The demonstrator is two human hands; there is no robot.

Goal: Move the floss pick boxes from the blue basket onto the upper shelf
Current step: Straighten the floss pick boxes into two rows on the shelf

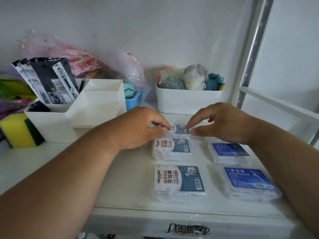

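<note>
Several clear floss pick boxes lie flat on the white upper shelf (120,178) in two columns. The left column has three with white and dark blue labels: a near one (179,182), a middle one (172,149) and a far one (179,130). The right column has two with bright blue labels, near (248,182) and farther (229,153). My left hand (138,128) pinches the far box's left end. My right hand (222,123) has its fingertips at that box's right end. The blue basket named in the task is out of view.
A white two-part organiser (96,107) with dark packets (50,80) stands at the left, next to a yellow-green sponge (19,130). A small blue tub (133,100) and a white bin (188,100) of mesh puffs sit at the back. A white shelf upright (250,54) rises at the right.
</note>
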